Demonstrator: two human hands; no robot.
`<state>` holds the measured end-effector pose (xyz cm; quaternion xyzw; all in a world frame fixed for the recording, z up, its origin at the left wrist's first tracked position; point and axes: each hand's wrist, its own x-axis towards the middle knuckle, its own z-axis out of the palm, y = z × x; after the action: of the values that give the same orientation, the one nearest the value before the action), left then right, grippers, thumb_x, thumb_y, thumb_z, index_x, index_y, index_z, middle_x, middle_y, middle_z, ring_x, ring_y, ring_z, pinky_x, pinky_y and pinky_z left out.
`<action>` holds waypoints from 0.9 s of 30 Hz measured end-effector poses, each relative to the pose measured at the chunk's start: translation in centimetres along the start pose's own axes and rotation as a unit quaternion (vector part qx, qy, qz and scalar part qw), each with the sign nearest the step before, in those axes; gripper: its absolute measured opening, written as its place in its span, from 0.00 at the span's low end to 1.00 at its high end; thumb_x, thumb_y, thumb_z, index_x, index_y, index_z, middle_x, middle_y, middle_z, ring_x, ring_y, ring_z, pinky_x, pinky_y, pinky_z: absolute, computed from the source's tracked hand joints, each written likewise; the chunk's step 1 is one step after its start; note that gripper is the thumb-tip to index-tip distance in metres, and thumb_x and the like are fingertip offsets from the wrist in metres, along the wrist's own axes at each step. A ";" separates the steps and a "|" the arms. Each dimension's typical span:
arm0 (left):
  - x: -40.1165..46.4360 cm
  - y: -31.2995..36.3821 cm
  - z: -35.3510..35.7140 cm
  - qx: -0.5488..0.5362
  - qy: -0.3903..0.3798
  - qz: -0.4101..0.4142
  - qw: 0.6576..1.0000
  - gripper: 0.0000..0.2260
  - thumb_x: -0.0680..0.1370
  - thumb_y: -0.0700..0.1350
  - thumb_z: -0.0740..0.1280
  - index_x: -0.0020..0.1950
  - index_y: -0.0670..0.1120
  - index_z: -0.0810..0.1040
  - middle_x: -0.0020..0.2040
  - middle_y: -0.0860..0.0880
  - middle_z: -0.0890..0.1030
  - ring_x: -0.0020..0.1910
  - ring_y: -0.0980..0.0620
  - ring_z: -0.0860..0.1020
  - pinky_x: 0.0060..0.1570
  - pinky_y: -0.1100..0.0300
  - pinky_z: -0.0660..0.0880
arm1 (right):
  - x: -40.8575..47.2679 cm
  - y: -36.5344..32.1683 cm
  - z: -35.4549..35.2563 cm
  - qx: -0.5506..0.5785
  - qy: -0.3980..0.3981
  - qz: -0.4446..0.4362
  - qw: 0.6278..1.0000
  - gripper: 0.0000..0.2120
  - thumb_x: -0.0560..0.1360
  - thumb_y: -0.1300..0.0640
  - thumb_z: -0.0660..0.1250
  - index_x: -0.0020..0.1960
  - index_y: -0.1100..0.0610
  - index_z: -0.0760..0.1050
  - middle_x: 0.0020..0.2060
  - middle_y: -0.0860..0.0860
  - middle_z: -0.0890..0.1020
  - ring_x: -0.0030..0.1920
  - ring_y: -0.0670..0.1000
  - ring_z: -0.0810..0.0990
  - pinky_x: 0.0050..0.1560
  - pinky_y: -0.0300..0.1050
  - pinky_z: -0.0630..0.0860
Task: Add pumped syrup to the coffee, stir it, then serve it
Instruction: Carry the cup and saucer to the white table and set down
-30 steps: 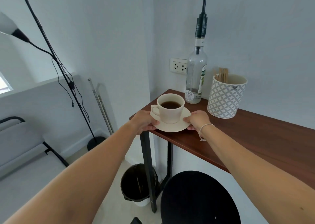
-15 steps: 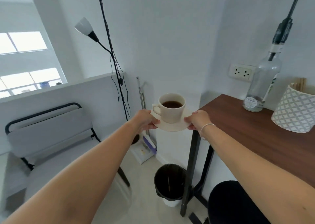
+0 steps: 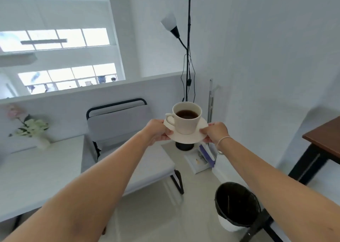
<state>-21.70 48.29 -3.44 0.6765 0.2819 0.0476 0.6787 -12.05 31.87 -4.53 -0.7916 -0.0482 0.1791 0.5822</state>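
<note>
A cream cup [image 3: 186, 123] of dark coffee stands upright on a cream saucer [image 3: 201, 125], carried in the air in front of me. My left hand [image 3: 158, 134] grips the saucer's left rim, under the cup's handle. My right hand [image 3: 215, 132], with a thin white band at the wrist, grips the right rim. The syrup bottle and the stirrers are out of view.
The brown wooden table [image 3: 323, 137] shows only its corner at the right edge. A white table [image 3: 36, 168] with a flower vase [image 3: 43, 142] lies at the left, a grey chair [image 3: 117, 124] beside it. A black bin [image 3: 237, 205], a floor lamp [image 3: 187, 57] and a dustpan [image 3: 199, 160] stand below.
I have lifted the cup and saucer off the brown table and turned left with them. The syrup bottle and patterned holder have left the view; the white table and chair have come in.
</note>
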 end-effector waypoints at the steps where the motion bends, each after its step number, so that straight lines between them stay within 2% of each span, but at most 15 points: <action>1: -0.1 -0.5 -1.9 -0.006 0.011 0.000 1.000 0.19 0.72 0.25 0.63 0.62 0.36 0.77 0.56 0.42 0.79 0.54 0.44 0.77 0.42 0.59 0.78 | 0.0 -0.2 2.0 -0.003 -0.016 -0.005 1.000 0.14 0.73 0.67 0.67 0.58 0.64 0.75 0.51 0.60 0.79 0.46 0.58 0.78 0.30 0.42 0.76; 5: -0.7 -2.1 -9.2 -0.021 0.057 0.000 0.998 0.19 0.72 0.25 0.63 0.62 0.36 0.76 0.59 0.41 0.79 0.56 0.44 0.77 0.50 0.54 0.77 | -0.1 -1.3 9.4 0.004 -0.061 -0.013 0.998 0.10 0.72 0.67 0.67 0.52 0.61 0.72 0.50 0.58 0.77 0.47 0.57 0.77 0.37 0.46 0.79; 7: -1.3 -3.0 -12.6 -0.035 0.078 0.001 0.996 0.18 0.72 0.25 0.63 0.60 0.37 0.77 0.58 0.41 0.79 0.55 0.44 0.77 0.50 0.54 0.77 | -0.1 -1.7 13.1 -0.007 -0.085 -0.017 0.996 0.09 0.72 0.67 0.67 0.51 0.61 0.72 0.49 0.58 0.78 0.45 0.57 0.78 0.44 0.51 0.81; 8: -1.6 -3.5 -14.2 -0.043 0.089 -0.001 0.995 0.18 0.72 0.25 0.63 0.59 0.37 0.77 0.57 0.42 0.79 0.55 0.43 0.77 0.49 0.54 0.78 | -0.1 -1.8 14.9 -0.012 -0.098 -0.020 0.995 0.09 0.72 0.67 0.67 0.51 0.62 0.73 0.49 0.59 0.79 0.42 0.56 0.78 0.44 0.51 0.82; 9: -1.9 -4.0 -15.8 -0.050 0.101 -0.003 0.994 0.17 0.72 0.25 0.63 0.58 0.38 0.77 0.56 0.42 0.79 0.56 0.43 0.77 0.48 0.54 0.78 | -0.2 -2.1 16.6 -0.016 -0.113 -0.023 0.993 0.09 0.72 0.67 0.67 0.51 0.62 0.73 0.48 0.59 0.79 0.39 0.55 0.78 0.39 0.49 0.81; 11: -2.4 -5.0 -18.9 -0.059 0.127 -0.008 0.990 0.18 0.72 0.25 0.63 0.58 0.38 0.77 0.58 0.42 0.79 0.59 0.42 0.77 0.50 0.53 0.78 | -0.3 -2.5 20.1 -0.029 -0.142 -0.034 0.989 0.05 0.71 0.67 0.67 0.43 0.60 0.73 0.46 0.59 0.79 0.33 0.53 0.77 0.29 0.42 0.77; 13: -2.9 -5.8 -21.8 -0.069 0.151 -0.012 0.986 0.18 0.72 0.25 0.63 0.59 0.38 0.77 0.56 0.42 0.79 0.58 0.42 0.77 0.50 0.53 0.77 | -0.1 -2.9 23.6 -0.029 -0.169 -0.040 0.984 0.08 0.71 0.68 0.67 0.39 0.57 0.71 0.46 0.59 0.78 0.33 0.54 0.76 0.30 0.43 0.77; 15: -3.3 -6.4 -24.5 -0.075 0.183 -0.015 0.980 0.17 0.72 0.25 0.63 0.57 0.39 0.77 0.53 0.44 0.79 0.54 0.44 0.77 0.46 0.55 0.78 | -0.1 -3.4 27.1 -0.033 -0.198 -0.043 0.979 0.06 0.71 0.67 0.67 0.44 0.59 0.71 0.46 0.59 0.78 0.35 0.55 0.77 0.34 0.45 0.78; 18: -3.7 -7.1 -28.8 -0.083 0.228 -0.022 0.970 0.17 0.72 0.25 0.64 0.57 0.38 0.76 0.54 0.43 0.78 0.54 0.44 0.77 0.41 0.58 0.79 | 0.2 -4.2 32.6 -0.037 -0.249 -0.048 0.967 0.09 0.72 0.67 0.66 0.50 0.60 0.71 0.47 0.59 0.78 0.34 0.53 0.76 0.36 0.45 0.78; 21: -3.3 -7.8 -33.1 -0.089 0.265 -0.026 0.960 0.19 0.72 0.25 0.63 0.61 0.36 0.75 0.54 0.42 0.78 0.53 0.44 0.76 0.42 0.58 0.78 | 0.8 -5.3 38.0 -0.044 -0.289 -0.053 0.955 0.08 0.72 0.67 0.66 0.49 0.60 0.70 0.48 0.59 0.78 0.37 0.54 0.77 0.37 0.47 0.79; 24: -2.7 -7.9 -36.9 -0.102 0.298 -0.020 0.949 0.16 0.72 0.26 0.63 0.57 0.39 0.76 0.54 0.43 0.78 0.54 0.44 0.76 0.42 0.60 0.78 | 1.7 -6.8 43.1 -0.053 -0.318 -0.062 0.945 0.07 0.72 0.67 0.65 0.47 0.58 0.71 0.47 0.60 0.79 0.40 0.57 0.78 0.40 0.50 0.81; 27: -2.0 -8.1 -41.0 -0.121 0.329 -0.020 0.936 0.15 0.73 0.26 0.63 0.54 0.42 0.76 0.55 0.43 0.78 0.57 0.43 0.76 0.42 0.59 0.78 | 2.5 -8.3 48.2 -0.061 -0.350 -0.068 0.932 0.08 0.71 0.67 0.64 0.49 0.60 0.72 0.46 0.60 0.80 0.39 0.56 0.77 0.37 0.48 0.79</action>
<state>-44.31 83.28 -7.38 0.5303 0.4952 0.2871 0.6255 -24.99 78.85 -9.72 -0.7074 -0.3134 0.4014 0.4901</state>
